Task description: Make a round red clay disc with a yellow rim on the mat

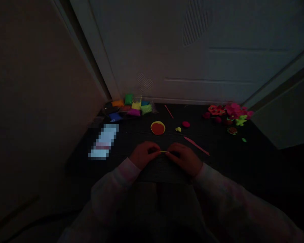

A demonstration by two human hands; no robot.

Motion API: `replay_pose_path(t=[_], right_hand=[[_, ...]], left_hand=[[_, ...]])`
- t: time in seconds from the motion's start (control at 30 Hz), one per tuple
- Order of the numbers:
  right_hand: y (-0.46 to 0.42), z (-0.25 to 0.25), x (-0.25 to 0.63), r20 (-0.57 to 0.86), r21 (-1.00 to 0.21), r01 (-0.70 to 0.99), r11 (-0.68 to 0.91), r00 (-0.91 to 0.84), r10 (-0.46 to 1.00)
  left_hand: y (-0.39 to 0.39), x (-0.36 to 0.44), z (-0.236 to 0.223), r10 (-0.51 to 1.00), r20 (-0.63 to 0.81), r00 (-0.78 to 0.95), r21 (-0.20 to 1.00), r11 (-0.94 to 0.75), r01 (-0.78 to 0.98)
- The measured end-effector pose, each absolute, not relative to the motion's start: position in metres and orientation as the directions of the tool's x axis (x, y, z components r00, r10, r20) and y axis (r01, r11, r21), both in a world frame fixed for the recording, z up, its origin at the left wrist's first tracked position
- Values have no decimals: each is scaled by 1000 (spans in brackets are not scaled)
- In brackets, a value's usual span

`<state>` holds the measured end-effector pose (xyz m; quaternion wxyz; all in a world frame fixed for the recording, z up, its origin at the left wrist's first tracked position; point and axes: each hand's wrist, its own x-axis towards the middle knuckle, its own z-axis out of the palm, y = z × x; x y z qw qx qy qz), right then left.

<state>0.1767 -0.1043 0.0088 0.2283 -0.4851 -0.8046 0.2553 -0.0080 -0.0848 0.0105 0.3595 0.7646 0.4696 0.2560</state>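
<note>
Between my two hands runs a thin yellow strand of modelling clay point(163, 151), held low over the dark table. My left hand point(145, 154) pinches its left end, and my right hand point(184, 157) pinches the other end. Just beyond them lies a flat red clay disc point(157, 128) with a yellow rim around it. Right of the disc are a small yellow clay lump point(178, 129) and a crimson clay piece point(185, 124). A pink plastic clay knife point(197, 146) rests beside my right hand.
Packets of coloured clay point(134, 107) are heaped at the back left, above a bright pixelated rectangle point(103, 141). A thin pink tool point(169, 111) lies at the back. Pink, red and green clay shapes point(234, 111) crowd the back right. A pale panelled door point(192, 67) stands behind the table point(225, 162).
</note>
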Motion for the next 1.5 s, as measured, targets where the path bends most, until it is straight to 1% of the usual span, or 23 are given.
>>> replay_pose_path(t=[0.07, 0.13, 0.3, 0.4, 0.47, 0.57, 0.67, 0.77, 0.9, 0.97, 1.03, 1.17, 1.23, 1.37, 1.5], right_hand=[[-91, 11, 176, 123, -669, 643, 372, -398, 909], [-79, 13, 175, 125, -698, 628, 343, -365, 923], [-59, 12, 174, 128, -743, 596, 303, -318, 939], [-56, 11, 174, 121, -764, 571, 302, -334, 935], [-57, 10, 175, 114, -773, 554, 310, -359, 926], [-58, 7, 177, 108, -781, 537, 319, -387, 916], [-59, 6, 177, 94, -786, 541, 300, -375, 922], [-60, 6, 176, 72, -789, 553, 269, -352, 933], [-60, 7, 176, 69, -792, 547, 273, -363, 929], [-60, 7, 176, 65, -789, 552, 271, -364, 929], [-60, 8, 175, 68, -784, 564, 261, -340, 938], [-56, 10, 174, 75, -762, 603, 238, -282, 956], [-54, 10, 172, 80, -755, 612, 238, -274, 958], [-49, 7, 169, 116, -725, 636, 263, -264, 957], [-46, 4, 167, 162, -676, 670, 306, -270, 949]], left_hand=[[-76, -7, 14, 926, 7, 377, 815, -224, 535], [-66, -5, 16, 937, -15, 350, 827, -185, 531], [-45, -3, 15, 936, -7, 353, 842, -185, 507], [-41, -5, 11, 921, 18, 390, 860, -213, 464], [-41, -7, 8, 904, 57, 423, 859, -260, 441], [-44, -9, 4, 866, 131, 483, 821, -368, 437], [-46, -11, 2, 866, 175, 469, 770, -417, 483], [-46, -12, 1, 879, 186, 439, 748, -416, 516], [-45, -13, 2, 870, 199, 450, 752, -430, 500], [-45, -13, 3, 878, 213, 429, 759, -425, 494], [-44, -13, 4, 909, 209, 360, 770, -380, 512], [-41, -14, 5, 976, 169, 140, 775, -220, 593], [-39, -14, 4, 981, 169, 92, 764, -189, 617], [-35, -14, 2, 965, 220, 145, 724, -261, 639], [-35, -14, 1, 933, 283, 221, 641, -355, 680]])
